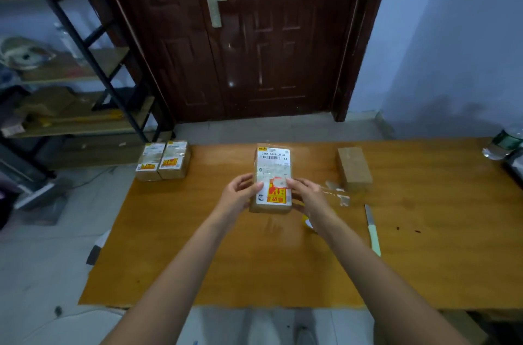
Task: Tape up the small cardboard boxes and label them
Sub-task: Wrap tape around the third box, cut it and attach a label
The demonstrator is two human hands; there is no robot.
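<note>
Cardboard box (pixel 273 175) with a white shipping label (pixel 274 166) on its top face is at the middle of the wooden table (pixel 198 245), held between both hands. The label carries a barcode near the far end and a yellow and red warning sticker near the close end. The left hand (pixel 240 194) grips the left side of the box, with the thumb on the top face and the fingers curled around the edge. The right hand (pixel 304 193) grips the right side in the same way, its thumb resting on the label. Whether the box rests on the table or is lifted a little, I cannot tell.

Two labelled boxes (pixel 162 160) stand side by side, touching each other, at the far left corner of the table. One plain box (pixel 353 167) without label lies at the right of the held box, well apart from it. Near this plain box some pieces of clear tape (pixel 336 193) lie on the table. A knife (pixel 373 228) with a pale handle lies at the right of the right forearm. A yellow tape roll (pixel 308 222) is partly hidden under the right wrist.
</note>
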